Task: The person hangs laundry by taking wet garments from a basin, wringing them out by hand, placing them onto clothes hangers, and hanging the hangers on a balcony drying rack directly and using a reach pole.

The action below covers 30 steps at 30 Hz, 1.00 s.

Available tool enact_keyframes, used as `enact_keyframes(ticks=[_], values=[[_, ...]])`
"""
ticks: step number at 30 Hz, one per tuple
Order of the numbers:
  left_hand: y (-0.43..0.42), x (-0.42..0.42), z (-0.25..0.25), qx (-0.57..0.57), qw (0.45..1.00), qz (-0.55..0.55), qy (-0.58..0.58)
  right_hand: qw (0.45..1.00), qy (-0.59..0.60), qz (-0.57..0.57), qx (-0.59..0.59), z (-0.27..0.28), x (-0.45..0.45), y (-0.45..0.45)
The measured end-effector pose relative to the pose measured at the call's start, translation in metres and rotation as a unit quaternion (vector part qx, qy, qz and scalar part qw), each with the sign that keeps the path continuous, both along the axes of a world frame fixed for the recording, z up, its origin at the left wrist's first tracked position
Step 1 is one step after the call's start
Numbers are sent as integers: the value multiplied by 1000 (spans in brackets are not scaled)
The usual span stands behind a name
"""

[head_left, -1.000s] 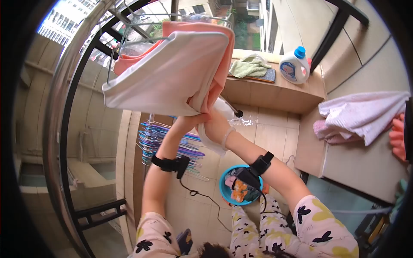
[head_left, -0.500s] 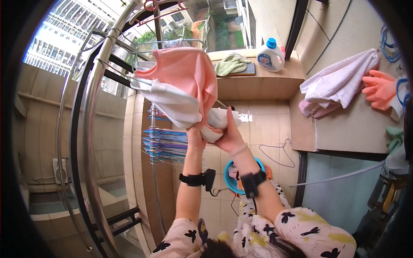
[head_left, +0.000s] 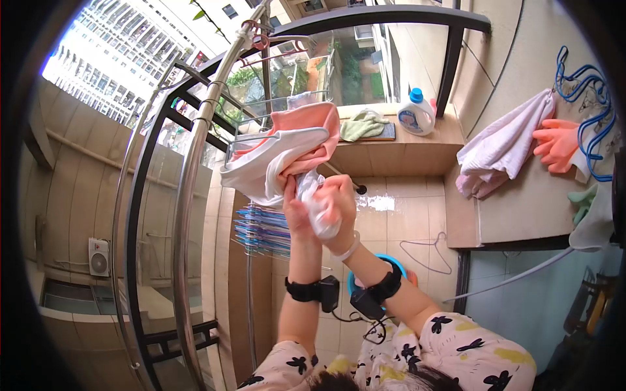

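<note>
Half a second ago the right hand [head_left: 339,207] was spread beside the loose white end of the pink and white garment [head_left: 293,153]; now its fingers are curled in a fist around that end, which is squeezed into a tight bundle. The left hand [head_left: 298,212] presses close against the same bundle from the left, thumb raised; its fingers are partly hidden, so how firmly they close cannot be told. The two hands are side by side. The garment's upper part hangs on the far side of the hands, slung at a wire frame. The view has shifted too, so the air-conditioner unit [head_left: 99,258] at the left shows more clearly.

The metal pole [head_left: 191,163] rises left of the garment. A stack of hangers [head_left: 261,231] sits just left of the left forearm. The right forearm partly covers the blue basin [head_left: 400,264] on the floor. On the far ledge [head_left: 398,158] are a green cloth [head_left: 364,126] and a detergent bottle [head_left: 417,117]. At the right hang a pale towel [head_left: 505,143] and orange gloves [head_left: 557,146].
</note>
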<state>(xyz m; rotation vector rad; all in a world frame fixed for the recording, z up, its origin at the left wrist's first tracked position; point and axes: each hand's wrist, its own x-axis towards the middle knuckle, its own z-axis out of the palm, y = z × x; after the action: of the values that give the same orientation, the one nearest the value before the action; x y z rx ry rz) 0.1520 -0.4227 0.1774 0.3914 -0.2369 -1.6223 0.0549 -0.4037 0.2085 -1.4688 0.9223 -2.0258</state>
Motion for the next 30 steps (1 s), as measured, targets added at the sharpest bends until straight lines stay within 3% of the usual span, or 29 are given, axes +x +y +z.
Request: enact_keyframes(ticks=[1, 2, 3, 5, 7, 10, 11, 13, 14, 16, 17, 20, 22, 27, 30], values=[[-4, 7, -1, -6, 996, -82, 19, 998, 21, 0, -59, 4, 0, 1], [6, -14, 38, 78, 996, -35, -39, 991, 60, 3, -116, 9, 2, -1], [11, -14, 49, 97, 990, -60, -79, 991, 59, 3, -118, 12, -2, -4], [17, -9, 63, 119, 974, -122, -148, 944, 209, 65, -248, 18, -13, -10], [19, -2, 71, 140, 955, -167, -200, 927, 240, 71, -279, 22, -17, -19], [16, 5, 82, 169, 921, -215, -278, 848, 274, 125, -436, 19, -15, -30], [19, 5, 85, 175, 910, -223, -302, 849, 272, 130, -434, 17, -16, -33], [20, 2, 98, 184, 884, -225, -367, 777, 347, 184, -493, 12, -18, -38], [21, -14, 122, 173, 846, -188, -469, 763, 340, 188, -516, 11, -15, -42], [-21, 8, 101, 272, 798, -326, -428, 735, 375, 214, -523, 10, -11, -48], [-28, 11, 98, 273, 796, -340, -420, 700, 417, 228, -532, 9, -9, -51], [-35, 15, 89, 214, 790, -296, -492, 666, 437, 222, -562, 5, 0, -59], [-40, 20, 85, 160, 773, -338, -513, 624, 467, 203, -593, 1, 5, -62], [-55, 23, 79, 154, 727, -309, -593, 563, 515, 207, -612, -20, 20, -77], [-62, 25, 64, 131, 709, -260, -642, 565, 534, 194, -598, -33, 28, -84]])
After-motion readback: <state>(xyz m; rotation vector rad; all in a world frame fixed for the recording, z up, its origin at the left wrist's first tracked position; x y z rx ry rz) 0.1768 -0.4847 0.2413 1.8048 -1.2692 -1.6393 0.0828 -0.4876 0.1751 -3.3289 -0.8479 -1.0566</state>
